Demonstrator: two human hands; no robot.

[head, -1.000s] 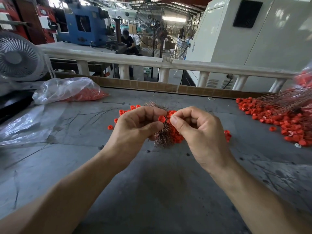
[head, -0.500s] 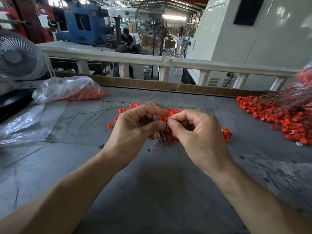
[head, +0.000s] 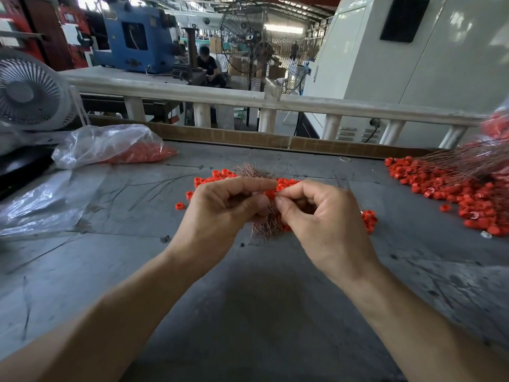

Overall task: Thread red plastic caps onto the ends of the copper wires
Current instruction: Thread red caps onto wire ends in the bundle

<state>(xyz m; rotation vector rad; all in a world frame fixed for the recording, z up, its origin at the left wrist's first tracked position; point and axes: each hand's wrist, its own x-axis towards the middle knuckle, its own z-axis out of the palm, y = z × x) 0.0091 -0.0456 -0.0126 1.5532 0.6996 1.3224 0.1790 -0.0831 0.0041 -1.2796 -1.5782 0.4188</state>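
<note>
My left hand (head: 223,213) pinches a red plastic cap (head: 270,193) between thumb and forefinger, above the middle of the grey table. My right hand (head: 325,224) meets it fingertip to fingertip and pinches what looks like a thin copper wire at the cap; the wire itself is barely visible. Below and behind both hands lies a bundle of copper wires (head: 264,227) on a scatter of loose red caps (head: 286,183).
A large heap of red caps with long copper wires (head: 457,188) lies at the right. A clear plastic bag of red caps (head: 115,150) sits at the back left, flat plastic sheeting (head: 41,205) beside it. A white fan (head: 27,92) stands far left. A cardboard strip (head: 248,137) edges the table's back.
Both hands have stayed together at the cap, with the fingertips drawn closer round it. The view has shifted slightly.
</note>
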